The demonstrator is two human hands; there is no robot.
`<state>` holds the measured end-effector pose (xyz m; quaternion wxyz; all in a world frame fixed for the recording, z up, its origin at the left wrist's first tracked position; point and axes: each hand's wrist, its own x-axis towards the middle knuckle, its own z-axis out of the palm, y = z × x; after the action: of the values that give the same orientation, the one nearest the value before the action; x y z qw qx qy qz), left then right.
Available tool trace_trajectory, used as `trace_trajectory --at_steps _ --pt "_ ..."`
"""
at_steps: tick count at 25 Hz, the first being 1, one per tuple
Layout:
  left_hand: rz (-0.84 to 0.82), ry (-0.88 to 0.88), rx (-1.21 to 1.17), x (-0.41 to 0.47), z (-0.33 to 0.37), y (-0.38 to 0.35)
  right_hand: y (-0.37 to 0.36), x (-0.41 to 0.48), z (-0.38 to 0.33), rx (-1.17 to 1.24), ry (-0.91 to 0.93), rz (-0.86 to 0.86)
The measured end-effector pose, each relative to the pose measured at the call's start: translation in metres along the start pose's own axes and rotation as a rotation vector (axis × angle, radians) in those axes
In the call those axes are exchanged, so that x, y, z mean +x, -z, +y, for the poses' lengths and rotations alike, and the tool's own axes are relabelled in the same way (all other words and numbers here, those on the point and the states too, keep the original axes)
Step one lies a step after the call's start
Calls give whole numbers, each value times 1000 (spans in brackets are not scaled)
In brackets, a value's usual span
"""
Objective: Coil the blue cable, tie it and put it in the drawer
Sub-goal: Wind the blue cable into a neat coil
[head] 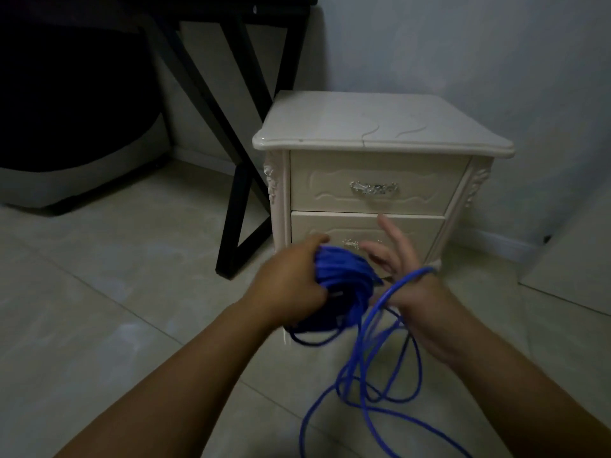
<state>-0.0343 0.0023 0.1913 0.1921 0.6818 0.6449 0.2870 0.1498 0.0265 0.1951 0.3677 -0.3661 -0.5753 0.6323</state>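
Blue cable (340, 276) is sitting part-coiled inside the left hand's (287, 282) gripping fingers, right hand (416, 294) spreading open alongside; tying and drawer (330, 200) are waiting.

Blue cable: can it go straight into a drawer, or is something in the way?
Yes. Both drawers of the cabinet are shut: the upper drawer and the lower drawer. Otherwise nothing sits between; the left hand grips the blue cable just in front of the lower one.

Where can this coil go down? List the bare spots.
The nightstand top is bare. So are the floor tiles left of it, this side of the black table leg. Crowded: the floor nearest you, where loose cable loops sprawl.
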Motion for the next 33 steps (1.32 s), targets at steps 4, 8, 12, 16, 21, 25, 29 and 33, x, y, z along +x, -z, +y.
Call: trace_trajectory --at_steps 4,8,12,16,21,25,29,33 --pt "396 319 -356 7 -25 29 35 2 -3 362 -415 210" --pt "360 155 -244 -1 -15 39 29 8 -2 -453 -134 542" --pt "126 -28 -187 -9 2 27 -13 10 2 -636 122 41" --pt "102 51 -459 -12 8 28 -26 13 20 -161 148 225" --pt "205 287 -1068 -4 2 19 -34 18 37 400 -31 191" --pt "138 428 -1355 -10 13 -5 -33 20 34 402 -59 322" --pt "6 305 -797 -9 6 16 -14 16 8 -53 -27 361" --pt "-109 -135 -172 -14 8 17 -27 5 1 -760 157 153"
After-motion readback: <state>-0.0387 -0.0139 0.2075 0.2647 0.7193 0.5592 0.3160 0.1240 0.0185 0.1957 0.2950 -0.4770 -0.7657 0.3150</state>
